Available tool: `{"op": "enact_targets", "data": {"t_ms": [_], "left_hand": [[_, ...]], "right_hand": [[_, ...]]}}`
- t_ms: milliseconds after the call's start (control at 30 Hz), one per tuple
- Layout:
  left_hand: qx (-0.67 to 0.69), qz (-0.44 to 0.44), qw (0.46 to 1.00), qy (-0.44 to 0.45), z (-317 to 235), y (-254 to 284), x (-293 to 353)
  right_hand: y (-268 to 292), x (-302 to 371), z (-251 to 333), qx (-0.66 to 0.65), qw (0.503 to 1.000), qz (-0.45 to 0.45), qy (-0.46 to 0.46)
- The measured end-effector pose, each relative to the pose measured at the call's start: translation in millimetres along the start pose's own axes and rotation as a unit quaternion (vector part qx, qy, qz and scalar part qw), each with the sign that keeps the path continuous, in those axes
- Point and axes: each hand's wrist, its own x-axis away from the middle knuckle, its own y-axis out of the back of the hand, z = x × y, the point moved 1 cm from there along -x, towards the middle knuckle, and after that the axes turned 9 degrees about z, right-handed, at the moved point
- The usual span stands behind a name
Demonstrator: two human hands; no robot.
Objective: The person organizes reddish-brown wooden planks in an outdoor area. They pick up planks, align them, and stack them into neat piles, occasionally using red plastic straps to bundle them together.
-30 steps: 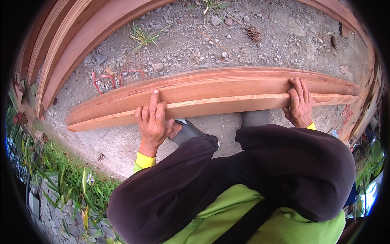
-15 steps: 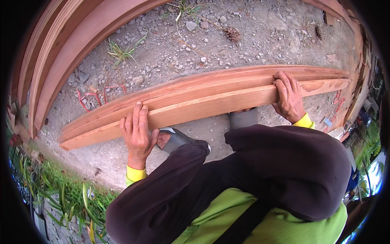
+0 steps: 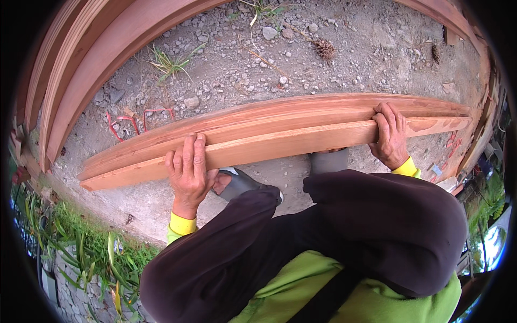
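Observation:
A long reddish-brown wooden board runs across in front of my feet, seen with its broad face toward me. My left hand is closed on its left part, with the fingers over the top edge and the thumb on the near side. Toward the right end, my right hand grips the same board with curled fingers. More wooden boards lie alongside its far side, close against it. How many are stacked there I cannot tell.
Long boards stand at the far left, and another board lies at the far right. Gravelly ground holds a pine cone, a grass tuft and red strapping scraps. Green plants grow at the lower left.
The view has shifted slightly, so ground and boards appear a little further right. Both hands keep their hold on the near board, with only a slight change of position.

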Motion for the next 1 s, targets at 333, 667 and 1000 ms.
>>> {"op": "enact_targets", "data": {"t_ms": [333, 667, 1000], "left_hand": [[0.014, 0.005, 1.0, 0.001, 2, -4, 6], [0.012, -0.009, 1.0, -0.021, 4, -10, 4], [0.04, 0.029, 0.999, 0.018, 3, -10, -2]], "right_hand": [[2, -2, -2, 0.01, 1.0, 0.017, 0.004], [2, 1, -2, 0.016, 1.0, 0.016, -0.005], [15, -8, 3, 0.02, 0.995, 0.09, -0.041]]}}
